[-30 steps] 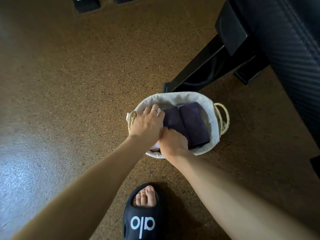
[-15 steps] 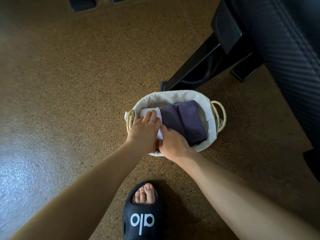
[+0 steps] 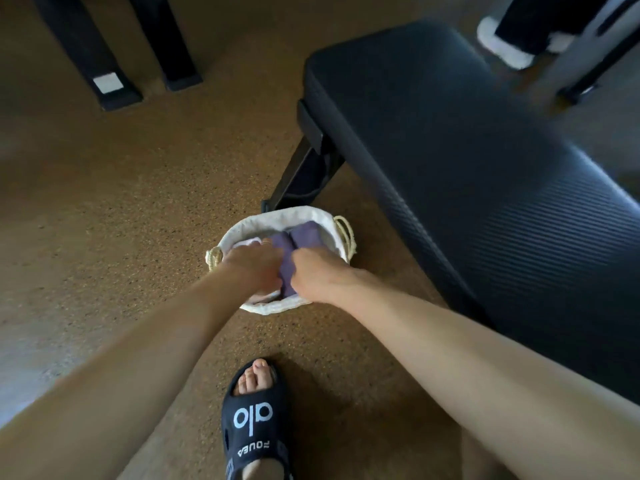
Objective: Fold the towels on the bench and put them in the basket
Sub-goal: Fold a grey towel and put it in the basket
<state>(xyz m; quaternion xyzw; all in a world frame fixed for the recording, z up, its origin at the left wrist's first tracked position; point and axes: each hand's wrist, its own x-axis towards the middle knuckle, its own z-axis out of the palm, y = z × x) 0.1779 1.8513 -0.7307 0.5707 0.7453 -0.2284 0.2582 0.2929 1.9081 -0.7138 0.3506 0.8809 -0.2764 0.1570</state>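
Note:
A woven basket (image 3: pixel 287 213) with a white liner stands on the floor beside the black padded bench (image 3: pixel 485 168). Two folded purple towels (image 3: pixel 304 235) lie side by side in it. A pale folded towel (image 3: pixel 246 242) lies at their left. My left hand (image 3: pixel 252 268) rests flat on the pale towel, its ringed finger stretched out over it. My right hand (image 3: pixel 318 275) reaches into the near side of the basket over the middle purple towel, with its fingers turned down out of sight. No towel shows on the visible bench top.
My foot in a black slide sandal (image 3: pixel 256 410) stands just in front of the basket. The bench's black leg (image 3: pixel 301 174) meets the floor behind the basket. Two black frame posts (image 3: pixel 104 81) stand at the far left, and something white and fluffy (image 3: pixel 502 46) lies at the far right.
My view has lifted, so much more of the bench shows. My hands have drawn slightly apart in the basket, and the right one now lies over the purple towel.

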